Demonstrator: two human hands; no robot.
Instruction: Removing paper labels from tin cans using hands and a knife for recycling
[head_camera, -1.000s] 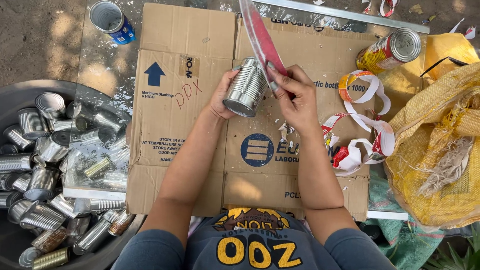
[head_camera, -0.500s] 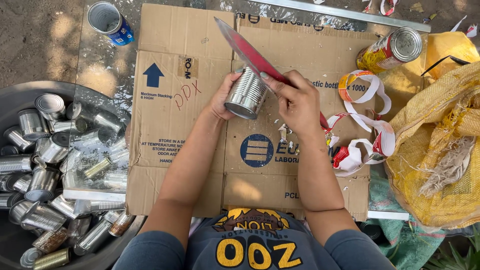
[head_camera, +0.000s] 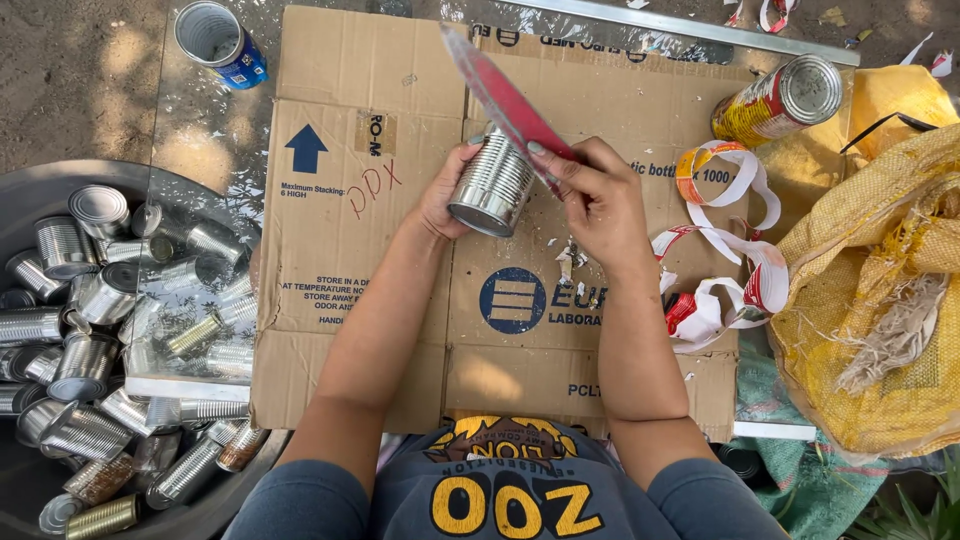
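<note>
My left hand (head_camera: 447, 196) grips a bare ribbed tin can (head_camera: 492, 184), held on its side over a flattened cardboard sheet (head_camera: 360, 250). My right hand (head_camera: 592, 195) pinches a red paper label strip (head_camera: 505, 98) that stretches up and to the left from the can's top. Small white paper scraps (head_camera: 570, 258) lie on the cardboard under the can.
A dark tub (head_camera: 60, 190) at left holds several bare tin cans (head_camera: 85, 300). An open blue can (head_camera: 218, 42) stands at top left. A red-and-yellow labelled can (head_camera: 780, 100) lies at top right. Peeled label strips (head_camera: 725, 250) lie beside a yellow woven sack (head_camera: 880, 300).
The red label strip has swung from pointing up at the top right to leaning up and left. The right hand has shifted slightly along the can while the left hand keeps its hold.
</note>
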